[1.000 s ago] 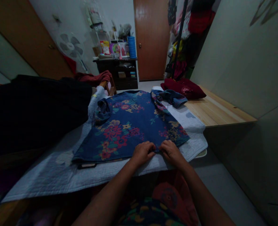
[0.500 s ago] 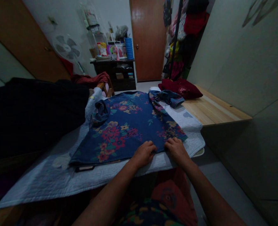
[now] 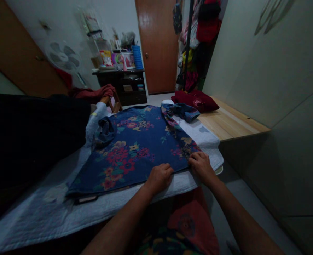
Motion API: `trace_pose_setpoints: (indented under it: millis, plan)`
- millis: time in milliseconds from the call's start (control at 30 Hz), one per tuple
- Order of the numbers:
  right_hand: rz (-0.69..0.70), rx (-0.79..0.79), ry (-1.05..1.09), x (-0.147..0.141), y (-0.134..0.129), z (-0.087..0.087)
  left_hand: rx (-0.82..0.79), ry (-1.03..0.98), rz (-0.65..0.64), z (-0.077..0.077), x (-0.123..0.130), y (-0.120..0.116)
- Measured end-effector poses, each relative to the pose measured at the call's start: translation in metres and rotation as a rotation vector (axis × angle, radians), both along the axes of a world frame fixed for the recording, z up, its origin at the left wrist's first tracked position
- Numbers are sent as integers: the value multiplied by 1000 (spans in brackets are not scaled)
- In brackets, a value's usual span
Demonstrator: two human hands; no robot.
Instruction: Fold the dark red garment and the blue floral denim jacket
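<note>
A dark blue floral shirt lies spread on a pale quilted cloth, its hem toward me and its sleeves bunched at the sides. My left hand has its fingers curled over the near hem, right of the middle. To its right, my right hand pinches the hem near the shirt's right corner. A small dark-edged flat object shows from beneath the hem at the left.
Black fabric is heaped at the left. A dark red cushion rests by a wooden board on the right. Farther back stand a fan, a dark shelf and a door.
The view has shifted, so the scene sits further left. My right hand has closed more on the hem near the corner, which is now partly covered. My left hand stays at the hem.
</note>
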State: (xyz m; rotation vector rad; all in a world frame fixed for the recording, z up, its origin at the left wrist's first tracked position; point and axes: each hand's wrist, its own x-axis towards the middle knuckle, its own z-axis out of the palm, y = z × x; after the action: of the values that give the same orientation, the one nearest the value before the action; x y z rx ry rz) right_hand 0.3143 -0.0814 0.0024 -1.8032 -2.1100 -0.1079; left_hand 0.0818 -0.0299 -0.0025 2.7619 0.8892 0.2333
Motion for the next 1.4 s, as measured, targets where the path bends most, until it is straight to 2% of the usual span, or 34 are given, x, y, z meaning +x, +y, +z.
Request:
trace_pose_setpoints:
  millis: [167, 300, 533, 700, 867, 933, 1033, 1133, 1300, 1400]
  plan:
    - [32, -15, 32, 5, -3, 2, 18, 1, -1, 2, 3, 2]
    - [72, -12, 44, 8, -4, 3, -27, -36, 19, 0, 11, 5]
    - [60, -49, 48, 13, -6, -6, -94, -133, 21, -8, 17, 8]
    - [-54, -18, 74, 19, -4, -5, -107, -98, -40, -2, 24, 11]
    - [-196, 135, 130, 34, 5, -9, -102, -20, -50, 1, 37, 12]
    - [-196, 166, 184, 38, 8, -13, -100, -21, -26, 1, 42, 11]
    - [-193, 125, 296, 40, 10, -15, -112, -56, 6, 1, 49, 9]
    - [-183, 87, 382, 39, 10, -12, -139, -95, 38, -1, 54, 8]
    - [-129, 130, 464, 42, 7, -3, -197, -141, 55, -6, 57, 10]
    - [-123, 136, 479, 44, 6, -5, -215, -159, 50, -8, 56, 9]
